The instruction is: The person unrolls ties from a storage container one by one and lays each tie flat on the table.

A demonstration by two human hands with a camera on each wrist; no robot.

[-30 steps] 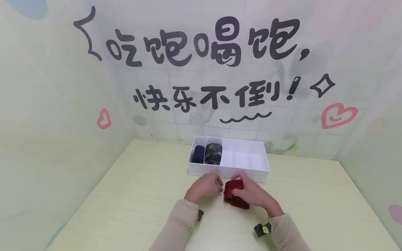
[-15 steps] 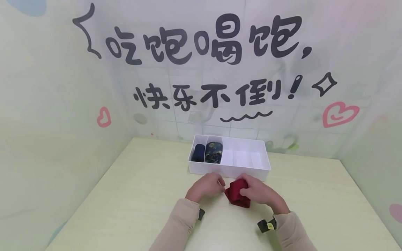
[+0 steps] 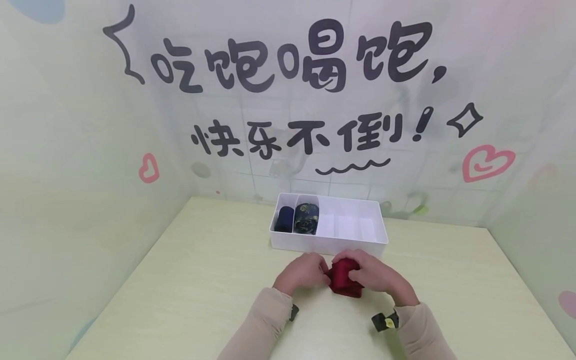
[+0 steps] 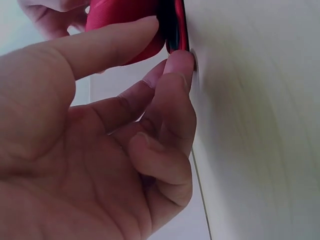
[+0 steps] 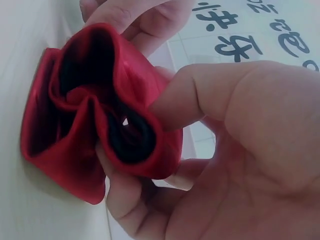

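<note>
A red necktie (image 3: 343, 281), loosely rolled, is between the two hands in front of the white box. My right hand (image 3: 379, 275) grips the roll, thumb on one side and fingers round the other; the right wrist view shows dark lining inside the coils of the red necktie (image 5: 135, 107) and a folded flap beside them at the tabletop. On the left, my left hand (image 3: 305, 272) pinches the tie's near edge. In the left wrist view its thumb lies against the red cloth (image 4: 120, 20), with a fingertip (image 4: 179, 62) at the lower layer; the other fingers are curled.
The white divided box (image 3: 324, 243) stands at the back of the pale table (image 3: 216, 280). Its left compartments hold a dark blue roll (image 3: 284, 220) and a dark floral-patterned roll (image 3: 307, 218). Behind rises a printed curtain (image 3: 252, 25), with side panels left and right.
The right hand has turned the red roll and shifted it slightly right. The left hand has moved right, from beside the tie onto its edge.
</note>
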